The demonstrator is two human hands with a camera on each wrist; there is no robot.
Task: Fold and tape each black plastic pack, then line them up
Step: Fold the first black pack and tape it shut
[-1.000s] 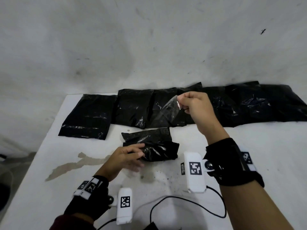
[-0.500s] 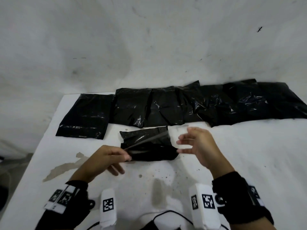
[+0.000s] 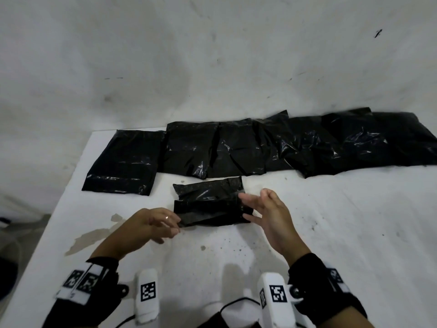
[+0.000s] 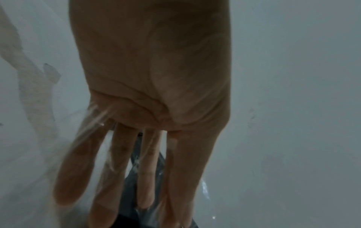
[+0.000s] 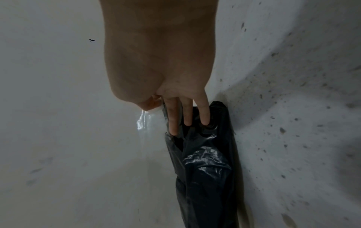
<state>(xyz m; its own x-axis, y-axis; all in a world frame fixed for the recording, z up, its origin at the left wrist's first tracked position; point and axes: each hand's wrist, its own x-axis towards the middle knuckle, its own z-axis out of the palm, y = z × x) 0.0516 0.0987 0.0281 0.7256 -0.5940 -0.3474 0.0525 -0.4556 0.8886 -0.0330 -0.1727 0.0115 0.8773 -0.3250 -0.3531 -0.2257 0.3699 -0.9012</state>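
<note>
Folded black plastic pack (image 3: 209,204) lies on white bench (image 3: 331,233), centre, just in front of the row of black packs (image 3: 260,145) along the back edge by the wall (image 3: 212,55). Your left hand (image 3: 146,227) sits at the pack's near-left corner, fingers (image 4: 144,169) stretched long and flat w/ a clear tape strip (image 3: 210,201) edge glinting among them; whether they pinch it or only press it can't be told. Your right hand (image 3: 267,214) is at the pack's right end, fingers (image 5: 187,112) extended, tips touching the black film. Thumb side meets the tape's other end (image 5: 143,121); can't tell if that's a pinch. Tape runs across the pack top, left hand to right hand. Flat black pack (image 3: 123,162) at far left of the row, others overlap to the right. Brown stain (image 3: 94,235) on bench left of your left hand; dark specks on bench nr the pack. Wrist cams w/ marker tags (image 3: 147,291) on both forearms, black cable (image 3: 236,304) at near edge.
</note>
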